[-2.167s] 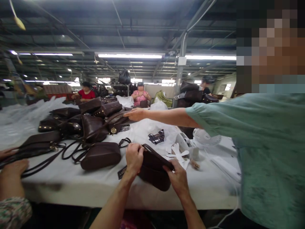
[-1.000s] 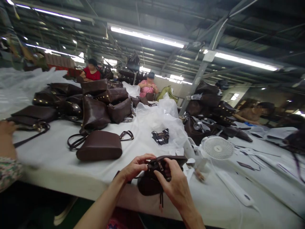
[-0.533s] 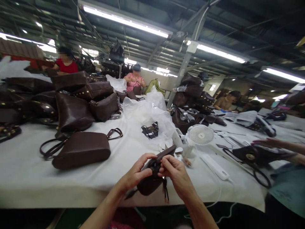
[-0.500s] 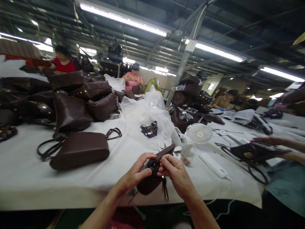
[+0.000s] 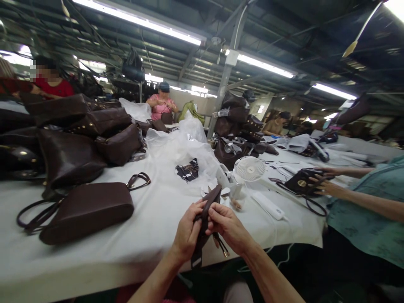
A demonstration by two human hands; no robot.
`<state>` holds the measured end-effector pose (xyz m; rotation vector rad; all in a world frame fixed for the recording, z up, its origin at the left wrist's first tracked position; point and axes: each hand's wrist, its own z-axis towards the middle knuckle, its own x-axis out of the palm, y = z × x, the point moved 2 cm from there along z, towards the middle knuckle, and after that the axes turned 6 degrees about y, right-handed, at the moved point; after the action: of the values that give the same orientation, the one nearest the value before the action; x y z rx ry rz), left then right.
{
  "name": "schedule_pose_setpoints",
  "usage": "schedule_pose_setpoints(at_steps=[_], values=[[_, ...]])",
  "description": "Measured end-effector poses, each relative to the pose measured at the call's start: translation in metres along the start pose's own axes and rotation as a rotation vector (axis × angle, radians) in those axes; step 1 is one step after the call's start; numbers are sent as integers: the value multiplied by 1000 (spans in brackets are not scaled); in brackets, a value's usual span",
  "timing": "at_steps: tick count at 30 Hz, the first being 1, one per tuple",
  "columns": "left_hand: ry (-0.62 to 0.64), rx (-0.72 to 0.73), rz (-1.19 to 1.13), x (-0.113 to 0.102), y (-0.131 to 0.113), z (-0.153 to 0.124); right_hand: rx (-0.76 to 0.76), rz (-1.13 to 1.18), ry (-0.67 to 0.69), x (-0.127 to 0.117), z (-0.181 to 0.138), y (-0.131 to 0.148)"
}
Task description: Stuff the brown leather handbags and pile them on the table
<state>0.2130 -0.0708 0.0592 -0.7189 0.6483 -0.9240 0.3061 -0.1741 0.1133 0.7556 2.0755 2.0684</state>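
Observation:
Between my hands, at the table's front edge, is a small dark brown leather pouch (image 5: 208, 206), held nearly edge-on. My left hand (image 5: 188, 229) is closed round its left side, with the thumb along the near face. Pinched at the pouch's right edge are the thumb and fingers of my right hand (image 5: 227, 227); whatever small part lies between those fingertips is hidden. Cords with metal tips (image 5: 223, 246) hang below my right hand. On the table to the left lies a brown handbag (image 5: 91, 210) on its side, its straps spread out.
Brown bags (image 5: 72, 155) are piled at the left. Clear plastic wrap (image 5: 170, 145) and black tags (image 5: 188, 169) lie ahead. A white fan (image 5: 250, 169) and a power strip (image 5: 268, 205) stand to the right. A co-worker's hands (image 5: 326, 181) handle a dark bag (image 5: 301, 182) at the right.
My view has swung right. The pouch has turned more edge-on and upright in my hands, its cords swinging right. The co-worker's bag now shows its round gold emblem.

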Motion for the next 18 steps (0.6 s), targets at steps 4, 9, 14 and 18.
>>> schedule_pose_setpoints(at_steps=[4,9,14,18], values=[[20,107,248,7,5,-4,-11,-97,20,2,-5,6],[37,173,407,11,4,-7,-69,-228,-113,15,-17,12],[39,110,452,16,-4,-4,-80,-275,-251,19,-27,6],[30,73,470,27,-4,-2,-355,-886,-532,20,-33,11]])
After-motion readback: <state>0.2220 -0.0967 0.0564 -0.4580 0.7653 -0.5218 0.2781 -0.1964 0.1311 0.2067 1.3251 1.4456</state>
